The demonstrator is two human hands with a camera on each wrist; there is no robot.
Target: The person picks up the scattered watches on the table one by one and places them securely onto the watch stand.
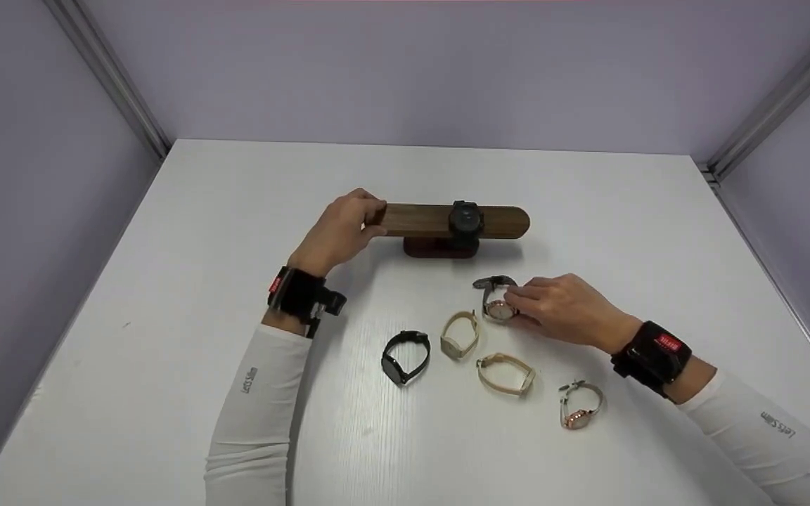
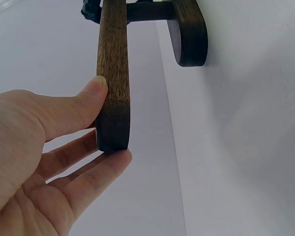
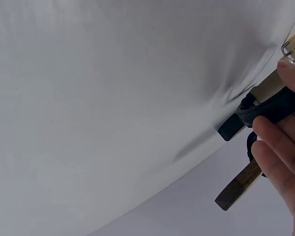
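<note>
Your left hand [image 1: 340, 235] pinches the stiff wooden stand [image 1: 455, 221] by its end. Your right hand [image 1: 565, 309] pinches the watch [image 1: 498, 308] on the desk [image 1: 166, 337]; its light, limp strap suggests gripping the rigid case.

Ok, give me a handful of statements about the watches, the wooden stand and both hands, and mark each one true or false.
1. The left hand grips the end of the wooden stand. True.
2. Three watches hang on the stand. False: only one black watch sits on its bar.
3. The right hand pinches a rose-faced watch with a dark strap. True.
4. The black watch on the table lies right of the right hand. False: it lies to its left, beside the beige watch.
5. The table is white. True.
</note>
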